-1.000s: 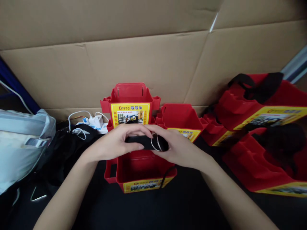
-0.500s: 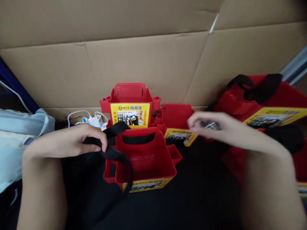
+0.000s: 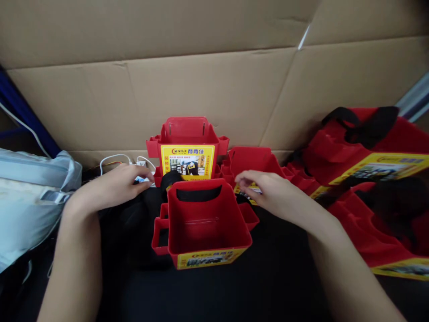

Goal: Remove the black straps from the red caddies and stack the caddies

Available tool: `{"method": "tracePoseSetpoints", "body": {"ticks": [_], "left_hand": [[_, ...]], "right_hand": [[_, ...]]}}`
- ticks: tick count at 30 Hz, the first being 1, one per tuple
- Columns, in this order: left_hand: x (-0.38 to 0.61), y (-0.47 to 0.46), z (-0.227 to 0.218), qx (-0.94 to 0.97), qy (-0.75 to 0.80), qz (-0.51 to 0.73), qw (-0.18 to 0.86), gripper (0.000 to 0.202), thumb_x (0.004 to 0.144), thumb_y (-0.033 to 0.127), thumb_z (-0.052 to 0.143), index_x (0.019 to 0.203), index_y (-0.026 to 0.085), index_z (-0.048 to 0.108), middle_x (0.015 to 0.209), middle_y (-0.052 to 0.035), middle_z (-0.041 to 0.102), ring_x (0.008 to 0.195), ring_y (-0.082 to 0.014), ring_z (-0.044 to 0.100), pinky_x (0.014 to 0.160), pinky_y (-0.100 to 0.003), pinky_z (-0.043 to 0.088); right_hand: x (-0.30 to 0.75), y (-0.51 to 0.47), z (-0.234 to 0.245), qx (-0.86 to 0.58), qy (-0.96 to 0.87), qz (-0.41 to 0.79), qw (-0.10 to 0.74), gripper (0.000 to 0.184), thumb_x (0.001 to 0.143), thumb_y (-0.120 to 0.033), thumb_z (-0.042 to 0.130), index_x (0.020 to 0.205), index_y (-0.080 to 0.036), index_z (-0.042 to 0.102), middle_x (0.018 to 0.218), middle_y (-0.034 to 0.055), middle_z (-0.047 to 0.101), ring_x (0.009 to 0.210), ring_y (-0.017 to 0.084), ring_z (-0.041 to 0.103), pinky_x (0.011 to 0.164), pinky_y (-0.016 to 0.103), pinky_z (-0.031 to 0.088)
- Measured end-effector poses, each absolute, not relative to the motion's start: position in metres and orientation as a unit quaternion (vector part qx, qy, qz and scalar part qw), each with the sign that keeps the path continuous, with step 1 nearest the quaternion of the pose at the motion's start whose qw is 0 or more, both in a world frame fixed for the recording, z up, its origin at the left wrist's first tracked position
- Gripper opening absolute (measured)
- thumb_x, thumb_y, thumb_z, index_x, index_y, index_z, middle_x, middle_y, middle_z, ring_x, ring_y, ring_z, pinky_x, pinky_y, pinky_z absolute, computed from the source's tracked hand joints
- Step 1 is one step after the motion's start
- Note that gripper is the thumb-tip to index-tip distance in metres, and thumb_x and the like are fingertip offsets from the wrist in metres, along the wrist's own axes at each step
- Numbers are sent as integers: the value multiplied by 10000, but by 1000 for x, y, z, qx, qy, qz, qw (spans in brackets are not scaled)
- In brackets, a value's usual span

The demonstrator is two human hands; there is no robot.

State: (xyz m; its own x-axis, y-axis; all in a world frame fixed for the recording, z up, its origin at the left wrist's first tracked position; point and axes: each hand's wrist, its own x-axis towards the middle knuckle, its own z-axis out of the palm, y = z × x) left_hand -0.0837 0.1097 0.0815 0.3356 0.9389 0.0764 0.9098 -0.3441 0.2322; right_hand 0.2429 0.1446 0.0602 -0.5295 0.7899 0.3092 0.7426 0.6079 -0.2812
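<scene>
A red plastic tool box (image 3: pixel 209 228) with a yellow label stands in the middle, a black strap (image 3: pixel 198 195) threaded through the slots in its back wall. More of the black webbing (image 3: pixel 170 179) lies looped behind its left corner. To the left of that loop is my left hand (image 3: pixel 125 184), thumb and fingers apart with nothing visible between them. My right hand (image 3: pixel 264 190) hovers just right of the box's back edge, fingers loosely curled, thumb separate, holding nothing I can see. It partly covers a smaller red box (image 3: pixel 251 161) behind.
Against the cardboard wall (image 3: pixel 208 85) stands another red box (image 3: pixel 184 129). Red boxes with black straps (image 3: pixel 368 138) are stacked at the right. A pale blue bag (image 3: pixel 30 205) sits at the left, near white plugs and cables (image 3: pixel 115 157). Black cloth covers the surface.
My left hand has let go of the black strap, which has dropped behind the box. My right hand has moved left toward the box and no longer shows the dark shiny thing it held.
</scene>
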Motion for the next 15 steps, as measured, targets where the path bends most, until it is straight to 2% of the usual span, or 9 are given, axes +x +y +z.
{"method": "tracePoseSetpoints", "body": {"ticks": [2,4,8,11,13,15], "left_hand": [[-63,113,81,816,563,100,82,239,817,320,456,908,187,632,882,-44,669,757,-168,603,689,-264,434],[-46,117,75,822,556,89,87,240,809,342,482,887,163,622,836,-60,661,722,-173,598,666,-271,431],[-31,126,58,831,549,58,73,160,793,231,492,845,133,607,846,-96,641,792,-202,591,685,-285,423],[-29,127,53,828,550,70,86,143,789,174,475,853,140,599,891,-94,635,848,-202,584,708,-277,425],[-26,124,53,826,550,73,96,135,787,173,476,849,142,592,875,-90,632,810,-195,586,687,-276,425],[-17,118,55,826,552,58,101,133,792,191,466,801,135,586,812,-89,627,734,-192,583,636,-281,417]], "right_hand": [[222,127,62,-404,-880,26,249,193,852,-212,427,962,-208,587,999,54,638,892,189,601,779,317,476],[195,113,53,-343,-911,15,230,245,859,-201,428,1065,-182,559,1075,77,613,968,202,571,853,349,457],[157,104,26,-308,-937,1,167,397,828,-222,515,1199,-84,483,1114,147,588,1005,259,533,874,419,438],[166,113,30,-324,-924,78,186,385,880,-258,445,1250,-149,451,1119,111,595,969,216,552,842,379,443],[188,122,44,-309,-922,156,171,322,896,-289,417,1195,-207,504,1012,55,633,855,169,577,753,308,454],[215,131,59,-271,-928,233,107,253,888,-330,432,1002,-193,611,810,14,639,697,130,560,641,249,430]]}}
